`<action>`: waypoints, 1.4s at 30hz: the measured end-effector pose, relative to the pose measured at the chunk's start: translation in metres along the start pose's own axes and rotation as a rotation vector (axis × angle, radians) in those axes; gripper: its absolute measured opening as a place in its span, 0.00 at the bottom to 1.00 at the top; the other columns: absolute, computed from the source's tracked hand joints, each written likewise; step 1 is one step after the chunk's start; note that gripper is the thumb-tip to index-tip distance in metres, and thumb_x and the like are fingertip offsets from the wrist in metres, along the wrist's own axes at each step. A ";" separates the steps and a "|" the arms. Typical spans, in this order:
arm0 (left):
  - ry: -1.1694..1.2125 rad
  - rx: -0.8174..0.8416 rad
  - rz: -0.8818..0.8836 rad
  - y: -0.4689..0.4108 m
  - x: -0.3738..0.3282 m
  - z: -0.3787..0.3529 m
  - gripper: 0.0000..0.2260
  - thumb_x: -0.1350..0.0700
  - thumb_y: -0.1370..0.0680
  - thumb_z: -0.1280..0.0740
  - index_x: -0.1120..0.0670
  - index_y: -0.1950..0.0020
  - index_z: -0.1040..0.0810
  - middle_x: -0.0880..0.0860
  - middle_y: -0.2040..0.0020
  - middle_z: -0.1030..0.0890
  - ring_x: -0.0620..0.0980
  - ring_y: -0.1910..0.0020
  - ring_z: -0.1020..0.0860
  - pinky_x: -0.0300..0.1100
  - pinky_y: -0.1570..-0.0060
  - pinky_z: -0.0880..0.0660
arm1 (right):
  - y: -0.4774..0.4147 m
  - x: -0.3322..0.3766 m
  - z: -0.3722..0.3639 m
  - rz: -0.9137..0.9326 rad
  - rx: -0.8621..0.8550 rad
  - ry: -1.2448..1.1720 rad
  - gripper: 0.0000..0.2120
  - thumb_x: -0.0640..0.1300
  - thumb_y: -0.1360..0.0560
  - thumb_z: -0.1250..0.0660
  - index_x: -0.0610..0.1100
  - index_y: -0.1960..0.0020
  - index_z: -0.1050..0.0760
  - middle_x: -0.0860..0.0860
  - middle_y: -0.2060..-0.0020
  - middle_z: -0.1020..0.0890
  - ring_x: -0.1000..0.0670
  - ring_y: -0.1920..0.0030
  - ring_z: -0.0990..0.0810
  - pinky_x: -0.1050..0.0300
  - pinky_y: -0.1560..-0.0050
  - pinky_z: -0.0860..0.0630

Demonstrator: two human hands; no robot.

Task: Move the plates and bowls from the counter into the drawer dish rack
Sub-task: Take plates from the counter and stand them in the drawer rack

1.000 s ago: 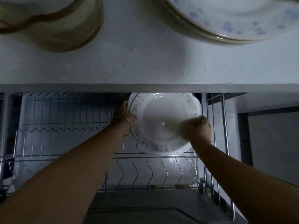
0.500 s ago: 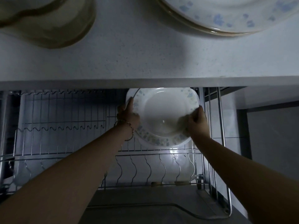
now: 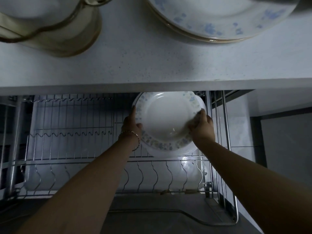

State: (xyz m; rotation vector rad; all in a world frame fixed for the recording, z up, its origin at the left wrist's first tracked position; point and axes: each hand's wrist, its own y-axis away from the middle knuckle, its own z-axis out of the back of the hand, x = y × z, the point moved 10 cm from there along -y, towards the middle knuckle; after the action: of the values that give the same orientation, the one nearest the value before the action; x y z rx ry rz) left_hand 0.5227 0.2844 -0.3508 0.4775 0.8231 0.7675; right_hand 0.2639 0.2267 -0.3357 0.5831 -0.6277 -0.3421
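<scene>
The top of the plate (image 3: 166, 119) you hold is cut off by the front edge of the counter (image 3: 152, 65), so you cannot see its upper rim. Behind and under it a second white rim shows, but it is hard to tell if this is another plate or a bowl. Your right hand (image 3: 201, 128) is blurred at the fingers; it is closed on the right edge of the plate. Your left hand (image 3: 132, 126) grips the left edge, with the thumb lying up along the flowered border, and a thin bracelet (image 3: 133, 137) sits on that wrist. The plate stands nearly upright inside the drawer dish rack (image 3: 76, 159), at its right end, above the row of wavy wire dividers.

On the counter, the amber glass bowl (image 3: 55, 26) at the left and the big plate with blue flowers (image 3: 217, 17) at the right are both cut off by the top of the picture. The counter is pale and speckled. The rack is made of thin metal wire, with a white tray under it. The room is dim; the left side of the drawer is too dark to make out.
</scene>
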 end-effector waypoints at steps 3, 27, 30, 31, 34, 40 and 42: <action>-0.149 0.020 0.090 0.024 -0.013 0.008 0.30 0.61 0.22 0.42 0.49 0.23 0.49 0.60 0.24 0.43 0.62 0.29 0.38 0.56 0.30 0.36 | 0.017 0.007 0.010 -0.006 0.005 0.104 0.31 0.37 0.22 0.42 0.47 0.23 0.52 0.41 0.26 0.41 0.39 0.31 0.32 0.44 0.33 0.29; 0.530 -0.025 -0.040 0.115 -0.358 0.113 0.26 0.63 0.28 0.33 0.61 0.31 0.36 0.62 0.33 0.29 0.61 0.38 0.27 0.55 0.37 0.28 | -0.004 0.151 0.377 0.038 -0.200 -0.248 0.14 0.41 0.24 0.39 0.34 0.42 0.30 0.34 0.41 0.26 0.41 0.47 0.26 0.51 0.49 0.27; 0.570 -0.056 -0.080 0.103 -0.359 0.109 0.21 0.67 0.28 0.35 0.61 0.34 0.30 0.61 0.35 0.25 0.60 0.38 0.25 0.54 0.36 0.27 | -0.022 0.134 0.368 -0.020 -0.143 -0.578 0.10 0.35 0.27 0.35 0.39 0.66 0.31 0.36 0.53 0.22 0.41 0.51 0.24 0.48 0.45 0.24; 0.608 -0.047 -0.087 0.103 -0.360 0.108 0.21 0.69 0.28 0.36 0.61 0.34 0.29 0.62 0.36 0.24 0.61 0.38 0.25 0.55 0.37 0.26 | -0.025 0.130 0.365 -0.025 -0.126 -0.617 0.13 0.35 0.27 0.33 0.40 0.68 0.32 0.38 0.57 0.22 0.42 0.51 0.24 0.47 0.41 0.25; 0.606 -0.031 -0.087 0.108 -0.354 0.109 0.23 0.70 0.27 0.36 0.60 0.32 0.31 0.62 0.35 0.24 0.61 0.38 0.23 0.53 0.40 0.24 | -0.012 0.126 0.357 -0.013 -0.088 -0.619 0.05 0.31 0.27 0.34 0.33 0.63 0.24 0.36 0.56 0.19 0.42 0.51 0.24 0.47 0.39 0.25; 0.796 -0.087 -0.074 0.159 -0.299 0.128 0.28 0.79 0.30 0.37 0.59 0.35 0.33 0.61 0.42 0.25 0.56 0.47 0.26 0.56 0.43 0.26 | 0.052 0.123 0.342 0.134 0.048 -0.576 0.14 0.28 0.26 0.38 0.22 0.42 0.30 0.40 0.60 0.20 0.46 0.63 0.23 0.63 0.66 0.22; 0.759 -0.060 -0.045 0.182 -0.271 0.137 0.28 0.79 0.31 0.36 0.56 0.38 0.35 0.60 0.44 0.26 0.55 0.50 0.27 0.55 0.46 0.26 | 0.084 0.128 0.336 0.185 0.063 -0.552 0.13 0.26 0.27 0.38 0.22 0.43 0.29 0.31 0.50 0.20 0.41 0.55 0.20 0.53 0.48 0.21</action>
State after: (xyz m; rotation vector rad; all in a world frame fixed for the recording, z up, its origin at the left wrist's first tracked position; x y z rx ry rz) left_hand 0.4361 0.1821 -0.0229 0.0968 1.5016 0.9404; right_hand 0.1583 0.0974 -0.0059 0.4857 -1.2187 -0.3098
